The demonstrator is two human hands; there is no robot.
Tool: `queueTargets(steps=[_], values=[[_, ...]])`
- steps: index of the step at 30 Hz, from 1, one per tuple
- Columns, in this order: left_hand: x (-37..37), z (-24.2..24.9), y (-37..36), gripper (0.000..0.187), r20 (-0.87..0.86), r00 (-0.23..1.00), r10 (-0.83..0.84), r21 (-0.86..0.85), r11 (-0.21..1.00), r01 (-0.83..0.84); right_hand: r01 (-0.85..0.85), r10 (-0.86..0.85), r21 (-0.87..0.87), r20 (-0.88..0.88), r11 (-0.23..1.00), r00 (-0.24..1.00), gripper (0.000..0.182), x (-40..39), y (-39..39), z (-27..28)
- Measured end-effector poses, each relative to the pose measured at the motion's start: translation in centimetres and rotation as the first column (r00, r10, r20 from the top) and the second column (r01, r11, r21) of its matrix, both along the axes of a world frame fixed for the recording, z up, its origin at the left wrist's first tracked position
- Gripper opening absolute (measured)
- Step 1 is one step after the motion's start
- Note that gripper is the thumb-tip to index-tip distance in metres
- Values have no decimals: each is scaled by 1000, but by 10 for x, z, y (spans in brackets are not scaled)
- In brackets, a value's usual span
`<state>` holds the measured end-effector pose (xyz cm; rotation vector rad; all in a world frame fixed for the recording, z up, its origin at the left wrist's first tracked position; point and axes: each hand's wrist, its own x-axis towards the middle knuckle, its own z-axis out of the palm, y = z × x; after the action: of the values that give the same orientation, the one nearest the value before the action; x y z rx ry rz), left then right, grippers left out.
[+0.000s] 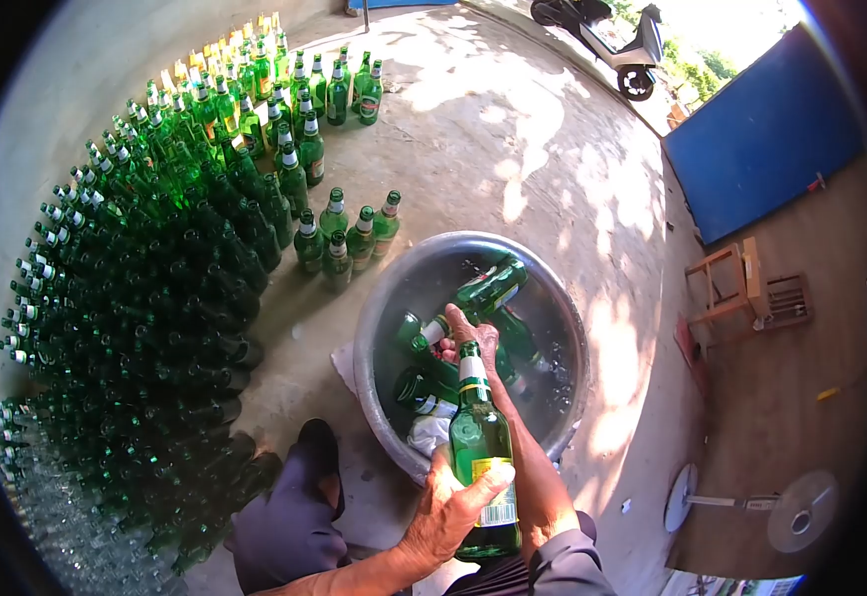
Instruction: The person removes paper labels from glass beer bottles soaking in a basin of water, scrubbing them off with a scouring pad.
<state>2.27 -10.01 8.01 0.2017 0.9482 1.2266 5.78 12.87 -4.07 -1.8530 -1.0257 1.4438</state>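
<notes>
My left hand point(453, 507) is wrapped round the body of a green glass bottle point(480, 437). That bottle stands nearly upright in front of me, neck up, with a yellow label and a barcode on its side. Further forward, my right hand point(473, 336) reaches into a round metal basin point(372, 397) of water. Its fingers close round the white-wrapped neck of another green bottle point(433, 331). More green bottles lie in the water, one point(493, 286) at the far side. A white cloth point(428, 434) rests at the near left inside the basin, beside the held bottle.
A large crowd of green bottles point(175, 248) stands on the floor to the left. A small group point(336, 230) stands nearer the basin. To the right are a wooden stool point(736, 283), a blue panel point(766, 129) and a white disc-shaped stand point(801, 512). A scooter point(612, 45) is parked at the back.
</notes>
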Motion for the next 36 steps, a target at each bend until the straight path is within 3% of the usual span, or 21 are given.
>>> queueTargets(steps=[8,14,19,23,29,31,32,34,35,36], values=[[2,0,2,57,-18,1000,7,2,1000,-7,-19,19,0,-9,1000,1000,40,8,9,-14],[4,1,2,57,-18,1000,-5,-21,1000,4,-62,74,-109,111,992,991,46,-14,7,18],[3,2,3,57,-22,1000,13,-31,999,-14,-152,150,-1,176,988,973,55,-14,-1,16],[6,-3,2,58,-54,998,32,-37,999,-34,-143,148,-43,153,989,977,59,-4,2,2],[5,-1,3,54,-54,998,29,-12,999,-29,-116,120,69,-60,991,991,57,26,-6,-30],[4,-1,4,53,-48,998,31,-5,999,-31,-104,148,350,-103,931,984,49,43,-9,-52],[3,0,4,52,-42,999,33,2,999,-33,-103,147,350,-101,931,984,49,53,-12,-51],[2,3,4,51,-41,999,25,-7,1000,-25,45,-27,86,-197,995,980,40,66,-26,-19],[1,4,4,50,-43,999,18,-14,1000,-18,141,-127,34,-274,989,953,37,83,-28,-29],[0,4,3,50,-40,999,12,-13,1000,-13,238,-228,20,-227,971,947,33,93,-29,-24]])
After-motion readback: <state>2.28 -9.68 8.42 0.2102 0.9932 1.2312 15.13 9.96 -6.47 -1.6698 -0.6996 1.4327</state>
